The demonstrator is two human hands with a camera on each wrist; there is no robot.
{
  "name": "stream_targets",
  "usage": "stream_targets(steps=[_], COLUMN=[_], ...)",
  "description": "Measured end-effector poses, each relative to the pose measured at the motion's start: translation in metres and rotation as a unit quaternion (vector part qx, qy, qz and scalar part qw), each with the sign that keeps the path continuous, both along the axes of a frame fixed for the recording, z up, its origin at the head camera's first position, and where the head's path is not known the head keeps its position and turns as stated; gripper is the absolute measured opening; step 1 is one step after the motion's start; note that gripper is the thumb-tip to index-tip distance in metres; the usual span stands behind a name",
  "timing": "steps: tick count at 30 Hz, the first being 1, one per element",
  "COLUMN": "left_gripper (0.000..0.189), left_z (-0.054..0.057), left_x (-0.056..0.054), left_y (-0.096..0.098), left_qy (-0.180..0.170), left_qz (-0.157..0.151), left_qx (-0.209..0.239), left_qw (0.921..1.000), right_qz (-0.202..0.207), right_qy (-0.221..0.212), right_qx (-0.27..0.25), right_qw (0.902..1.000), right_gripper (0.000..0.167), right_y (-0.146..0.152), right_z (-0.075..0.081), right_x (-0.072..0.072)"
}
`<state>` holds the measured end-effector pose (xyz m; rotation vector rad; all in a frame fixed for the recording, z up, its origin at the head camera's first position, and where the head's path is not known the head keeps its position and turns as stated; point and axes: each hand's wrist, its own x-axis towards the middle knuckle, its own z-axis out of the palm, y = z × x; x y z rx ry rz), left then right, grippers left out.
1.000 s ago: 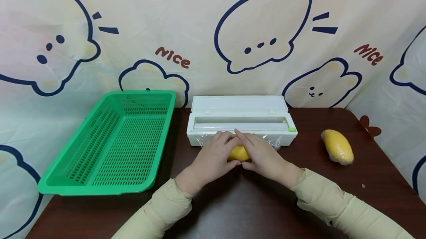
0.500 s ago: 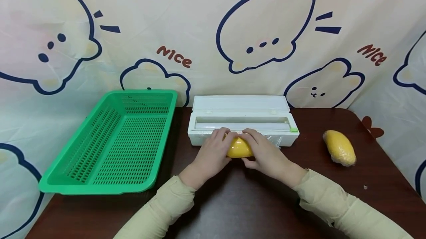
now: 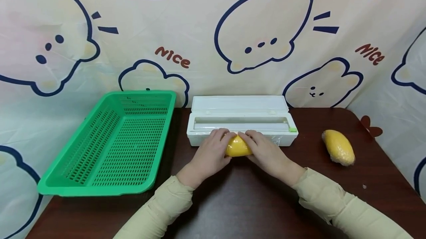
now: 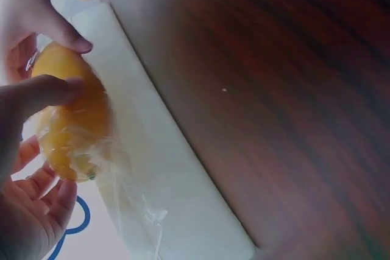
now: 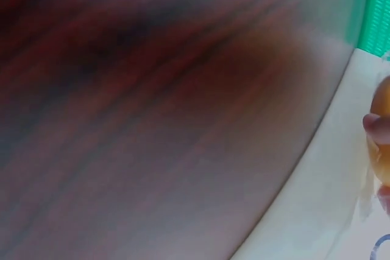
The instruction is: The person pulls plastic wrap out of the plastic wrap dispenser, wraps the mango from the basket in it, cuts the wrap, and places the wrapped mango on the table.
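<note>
Both hands hold a yellow mango (image 3: 238,146) in front of a white cling film box (image 3: 203,140). My left hand (image 3: 210,154) grips its left side; in the left wrist view the left thumb (image 4: 52,91) lies across the skin, with fingertips (image 4: 61,202) beneath. My right hand (image 3: 269,154) holds the other side, its thumb at the end of the fruit. Clear cling film (image 4: 137,205) clings to the mango and trails wrinkled along the box front. In the right wrist view only part of the mango (image 5: 381,165) shows, at the right edge.
A second yellow mango (image 3: 338,147), wrapped in film, lies on the dark wooden table (image 3: 253,209) at the right. To the left stands a green plastic basket (image 3: 151,165). The box lid (image 3: 239,103) is raised against the patterned cloth backdrop (image 3: 199,21).
The hands have tipped the mango up and rolled it against the film, so more of its yellow side shows between them. In the last half second they have hardly moved.
</note>
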<state>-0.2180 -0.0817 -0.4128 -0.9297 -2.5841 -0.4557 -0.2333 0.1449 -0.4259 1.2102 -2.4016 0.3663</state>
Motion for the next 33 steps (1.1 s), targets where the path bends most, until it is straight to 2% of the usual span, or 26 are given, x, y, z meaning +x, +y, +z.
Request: stream_targets(steps=[4, 8, 15, 28, 33], left_gripper=[0.071, 0.077, 0.069, 0.064, 0.063], left_z=[0.0010, 0.0017, 0.0002, 0.0011, 0.0021], left_x=[0.0006, 0.0003, -0.0006, -0.0017, -0.0029], left_y=[-0.0005, -0.0005, -0.0037, -0.0042, -0.0028], left_qy=[-0.017, -0.016, -0.002, -0.033, -0.030], left_qz=[0.002, -0.001, -0.013, -0.022, -0.020], left_qx=[-0.001, -0.007, 0.015, 0.042, 0.037], left_qw=[0.9998, 0.9998, 0.9998, 0.9984, 0.9987], right_qz=[0.005, 0.001, -0.017, 0.000, -0.007], right_qy=[-0.007, -0.014, -0.040, 0.019, 0.022], right_qx=[-0.011, -0.011, -0.002, -0.019, -0.019], right_qw=[0.9999, 0.9998, 0.9991, 0.9996, 0.9996], right_gripper=[0.083, 0.087, 0.070, 0.068, 0.066], right_y=[0.0015, 0.0024, 0.0021, 0.0061, 0.0075], right_z=[0.0036, 0.0049, 0.0068, -0.0013, -0.0030], right_x=[-0.0007, -0.0006, -0.0003, -0.0016, -0.0018])
